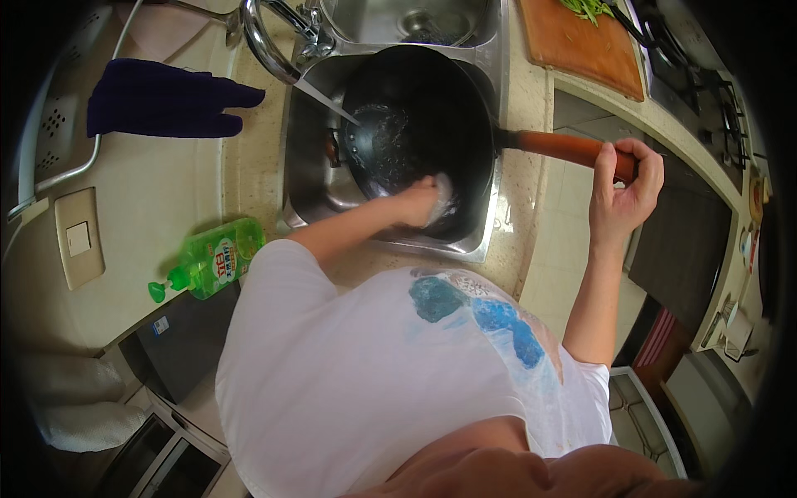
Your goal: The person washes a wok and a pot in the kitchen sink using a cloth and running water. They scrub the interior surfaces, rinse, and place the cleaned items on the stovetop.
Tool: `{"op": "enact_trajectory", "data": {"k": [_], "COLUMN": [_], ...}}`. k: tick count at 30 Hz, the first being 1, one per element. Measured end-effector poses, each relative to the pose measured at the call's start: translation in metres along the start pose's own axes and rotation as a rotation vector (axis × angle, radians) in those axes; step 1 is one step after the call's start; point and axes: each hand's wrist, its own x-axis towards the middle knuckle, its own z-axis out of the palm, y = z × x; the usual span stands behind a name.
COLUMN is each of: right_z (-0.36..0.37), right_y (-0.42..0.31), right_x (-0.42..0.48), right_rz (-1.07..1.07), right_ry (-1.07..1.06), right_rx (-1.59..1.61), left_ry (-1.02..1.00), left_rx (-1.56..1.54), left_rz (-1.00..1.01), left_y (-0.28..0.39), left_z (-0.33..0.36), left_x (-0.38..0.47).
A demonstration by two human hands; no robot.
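A large black wok [436, 106] sits tilted in a stainless steel sink basin [311, 187], with water from the curved faucet [268, 50] running into it. My left hand [420, 202] is inside the wok near its lower wall, pressing a blurred, whitish scrubbing pad or cloth [443, 196] to the surface. To the right, my right hand [626, 180] grips the end of the wok's long wooden handle [560, 146]. The wok's small wooden side handle [333, 148] shows at its left rim. Some foam or water glints beside the pad.
A green pump bottle of dish soap [218, 258] lies left of the sink. A dark blue cloth [168, 99] hangs over a metal rack. Behind is a second basin [398, 18]. At upper right are a wooden cutting board [585, 56] with cut greens [588, 7] and a gas stove [716, 118].
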Motion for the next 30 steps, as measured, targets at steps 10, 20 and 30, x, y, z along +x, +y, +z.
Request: {"op": "enact_trajectory", "data": {"k": [10,20,30], "right_z": [-0.001,0.001,0.003], "right_y": [0.006,0.002,0.001], "right_x": [-0.002,-0.001,-0.001], "right_rz": [0.057,0.065,0.095], "right_ry": [0.019,0.001,0.006], "right_rx": [-0.021,0.014,0.057], "left_ry": [0.460,1.656,0.672], "left_rx": [-1.008,-1.051,-0.187], "left_rz": [-0.069,-0.502,0.054], "left_y": [0.077,-0.045,0.011], "left_z": [-0.082,-0.129,0.039], "left_x": [0.051,0.133,0.029]}}
